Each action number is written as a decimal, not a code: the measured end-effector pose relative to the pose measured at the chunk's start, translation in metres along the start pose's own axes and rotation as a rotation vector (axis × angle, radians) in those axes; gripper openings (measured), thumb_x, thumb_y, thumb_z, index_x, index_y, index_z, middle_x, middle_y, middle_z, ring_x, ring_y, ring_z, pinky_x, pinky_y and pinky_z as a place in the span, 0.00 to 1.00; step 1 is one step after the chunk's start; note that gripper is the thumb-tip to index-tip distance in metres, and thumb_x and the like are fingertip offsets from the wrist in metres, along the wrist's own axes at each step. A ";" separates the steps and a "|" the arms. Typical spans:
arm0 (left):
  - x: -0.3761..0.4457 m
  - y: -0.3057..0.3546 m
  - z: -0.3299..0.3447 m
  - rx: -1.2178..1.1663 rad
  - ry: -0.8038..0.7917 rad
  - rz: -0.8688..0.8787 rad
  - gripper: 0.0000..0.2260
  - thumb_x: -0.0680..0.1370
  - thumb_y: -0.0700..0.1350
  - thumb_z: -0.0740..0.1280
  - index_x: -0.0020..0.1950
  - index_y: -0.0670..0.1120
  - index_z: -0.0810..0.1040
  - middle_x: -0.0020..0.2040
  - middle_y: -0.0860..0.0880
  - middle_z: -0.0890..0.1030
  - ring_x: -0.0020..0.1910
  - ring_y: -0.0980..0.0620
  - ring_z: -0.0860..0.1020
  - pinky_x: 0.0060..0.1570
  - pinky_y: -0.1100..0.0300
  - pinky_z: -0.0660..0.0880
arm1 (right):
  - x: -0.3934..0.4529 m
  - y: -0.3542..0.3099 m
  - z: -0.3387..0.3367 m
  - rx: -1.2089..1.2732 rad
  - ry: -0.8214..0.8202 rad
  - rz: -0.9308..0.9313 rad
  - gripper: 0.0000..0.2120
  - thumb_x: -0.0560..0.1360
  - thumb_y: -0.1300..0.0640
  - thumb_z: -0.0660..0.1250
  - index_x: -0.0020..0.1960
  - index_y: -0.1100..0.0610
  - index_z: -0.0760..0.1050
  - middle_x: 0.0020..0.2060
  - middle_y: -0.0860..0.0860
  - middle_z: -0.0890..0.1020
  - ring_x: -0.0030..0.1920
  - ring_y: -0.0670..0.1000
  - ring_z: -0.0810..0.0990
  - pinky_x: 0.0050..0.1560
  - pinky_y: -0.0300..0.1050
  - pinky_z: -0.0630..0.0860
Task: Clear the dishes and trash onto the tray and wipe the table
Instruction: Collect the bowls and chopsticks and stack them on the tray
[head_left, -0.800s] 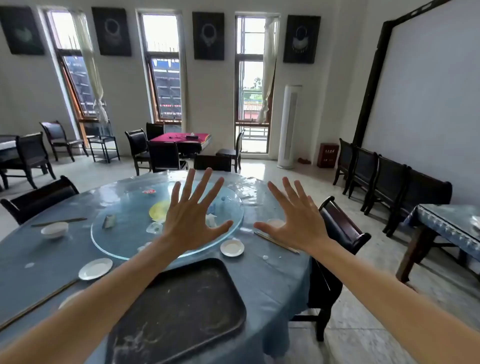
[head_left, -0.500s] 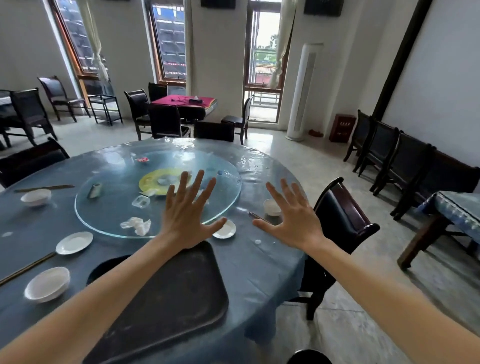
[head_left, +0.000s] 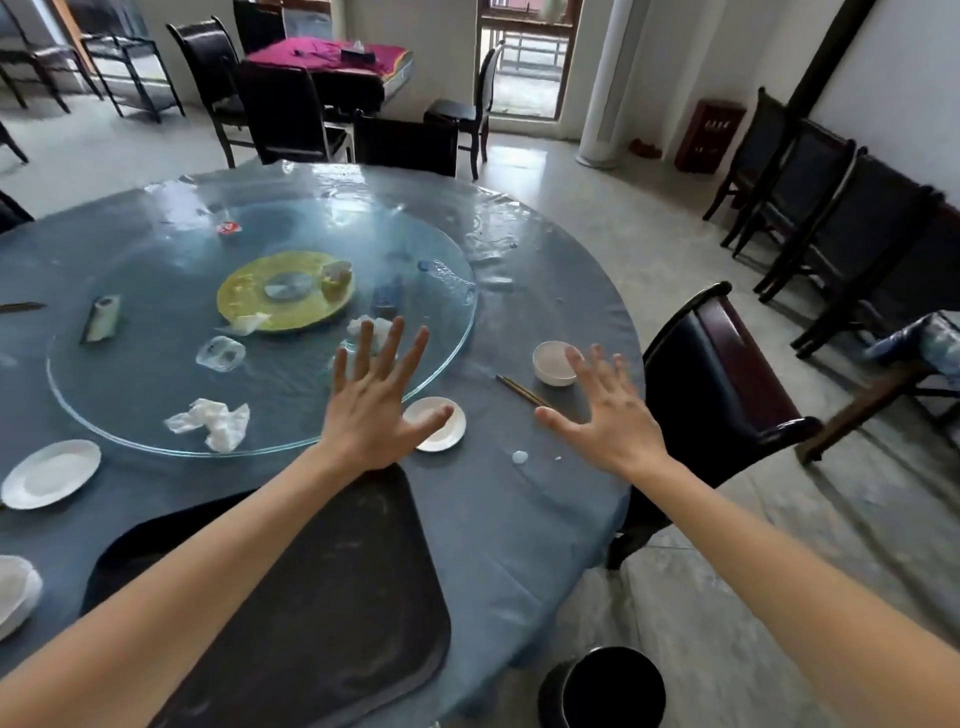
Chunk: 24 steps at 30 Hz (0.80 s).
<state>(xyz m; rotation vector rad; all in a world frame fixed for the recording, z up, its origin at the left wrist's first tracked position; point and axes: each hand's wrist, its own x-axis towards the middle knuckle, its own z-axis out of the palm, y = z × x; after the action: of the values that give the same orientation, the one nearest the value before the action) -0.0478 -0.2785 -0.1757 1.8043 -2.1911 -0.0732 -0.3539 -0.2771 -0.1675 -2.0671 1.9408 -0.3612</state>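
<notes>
Both hands, left hand (head_left: 376, 410) and right hand (head_left: 605, 415), are held wide open gripping nothing, the dark rectangular plastic tray (head_left: 332, 613) being left empty at 6 o'clock.

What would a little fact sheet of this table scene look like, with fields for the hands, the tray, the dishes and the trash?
left hand: open, fingers spread, empty, over the turntable's near edge
right hand: open, empty, near the small bowl
tray: dark, bare, at the table's near edge
dishes: small plate by the left hand; small bowl; larger plate at left
chopsticks: between small plate and bowl
glass turntable: holds crumpled napkins, wrappers, a yellow disc
table: round, blue cloth
</notes>
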 end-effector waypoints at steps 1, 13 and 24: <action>0.011 -0.004 0.006 -0.027 -0.025 -0.004 0.43 0.72 0.75 0.53 0.80 0.63 0.36 0.81 0.57 0.35 0.79 0.48 0.30 0.75 0.44 0.33 | 0.012 0.005 0.002 0.008 -0.012 0.022 0.44 0.74 0.26 0.61 0.82 0.36 0.44 0.83 0.43 0.45 0.83 0.50 0.39 0.81 0.57 0.53; 0.095 0.002 0.092 -0.418 -0.349 -0.062 0.35 0.79 0.57 0.65 0.82 0.59 0.51 0.83 0.55 0.50 0.82 0.49 0.42 0.78 0.48 0.50 | 0.115 0.070 0.040 0.438 -0.086 0.381 0.37 0.78 0.35 0.66 0.82 0.37 0.52 0.82 0.52 0.60 0.82 0.55 0.54 0.80 0.57 0.57; 0.196 0.052 0.206 -1.021 -0.440 -1.020 0.04 0.78 0.39 0.64 0.46 0.43 0.79 0.50 0.45 0.80 0.40 0.48 0.79 0.43 0.57 0.76 | 0.224 0.146 0.102 0.886 -0.192 0.690 0.33 0.81 0.53 0.69 0.81 0.50 0.58 0.77 0.51 0.68 0.74 0.52 0.70 0.71 0.55 0.72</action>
<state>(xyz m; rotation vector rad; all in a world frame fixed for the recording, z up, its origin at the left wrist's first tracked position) -0.1833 -0.4879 -0.3213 2.0181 -0.7761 -1.5551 -0.4375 -0.5051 -0.3190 -0.8042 1.7602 -0.6615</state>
